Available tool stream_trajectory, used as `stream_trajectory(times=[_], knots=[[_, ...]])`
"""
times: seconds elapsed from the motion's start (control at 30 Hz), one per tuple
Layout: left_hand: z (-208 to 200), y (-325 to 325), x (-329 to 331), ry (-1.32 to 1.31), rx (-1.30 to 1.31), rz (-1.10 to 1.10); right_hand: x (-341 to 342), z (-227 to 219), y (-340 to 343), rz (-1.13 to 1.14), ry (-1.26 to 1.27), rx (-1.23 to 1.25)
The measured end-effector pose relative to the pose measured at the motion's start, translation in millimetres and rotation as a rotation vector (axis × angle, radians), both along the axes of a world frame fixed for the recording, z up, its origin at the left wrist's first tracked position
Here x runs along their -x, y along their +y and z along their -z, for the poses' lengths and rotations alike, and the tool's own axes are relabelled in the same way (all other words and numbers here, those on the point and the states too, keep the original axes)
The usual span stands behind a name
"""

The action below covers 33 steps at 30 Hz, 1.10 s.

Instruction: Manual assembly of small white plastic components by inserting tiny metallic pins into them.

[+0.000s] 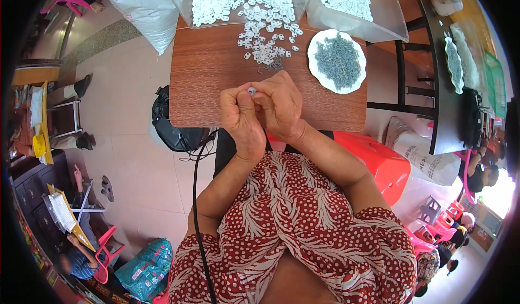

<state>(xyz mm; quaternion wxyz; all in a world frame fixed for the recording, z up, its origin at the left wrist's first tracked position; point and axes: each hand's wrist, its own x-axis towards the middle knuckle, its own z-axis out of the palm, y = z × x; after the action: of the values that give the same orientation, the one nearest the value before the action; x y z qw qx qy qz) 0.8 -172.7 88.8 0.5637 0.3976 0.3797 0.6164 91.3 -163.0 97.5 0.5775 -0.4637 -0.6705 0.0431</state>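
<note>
Above the near part of the brown wooden table (200, 76), my hands come together, closed in pinches. The fingertips and thumb of my left hand (241, 111) hold a small white plastic piece (252, 91) from the left. My right hand (280, 101) grips it from the right, fingers curled; whether a pin is in it too, I cannot tell. Just beyond my hands lies a little heap of thin grey metal pins (275, 64). Behind it spread loose white plastic pieces with holes (265, 46). To the right, a scalloped white plate (316, 75) bears a mound of the same grey pins.
At the table's far edge stand a clear tray (187, 11) and a clear bin (387, 27), both holding white pieces. A white sack (143, 11) is far left, a black backpack (176, 122) left of the table, a red stool (382, 166) at right. Other people sit around.
</note>
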Motion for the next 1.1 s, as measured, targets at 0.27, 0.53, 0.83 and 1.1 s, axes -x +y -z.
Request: stream_trajectory(times=[0.27, 0.53, 0.83, 1.1], knots=[[-22, 8, 3, -0.132, 0.188, 0.018, -6, -10, 1, -0.073, 0.069, 0.112], [-20, 0, 1, 0.017, 0.017, 0.028, -3, -10, -1, 0.018, -0.023, -0.026], [-24, 0, -4, 0.244, -0.103, -0.088, 1, -14, 1, 0.028, -0.020, -0.062], [0, 2, -6, 0.239, -0.022, -0.065, -3, 10, 0, 0.039, -0.035, 0.019]])
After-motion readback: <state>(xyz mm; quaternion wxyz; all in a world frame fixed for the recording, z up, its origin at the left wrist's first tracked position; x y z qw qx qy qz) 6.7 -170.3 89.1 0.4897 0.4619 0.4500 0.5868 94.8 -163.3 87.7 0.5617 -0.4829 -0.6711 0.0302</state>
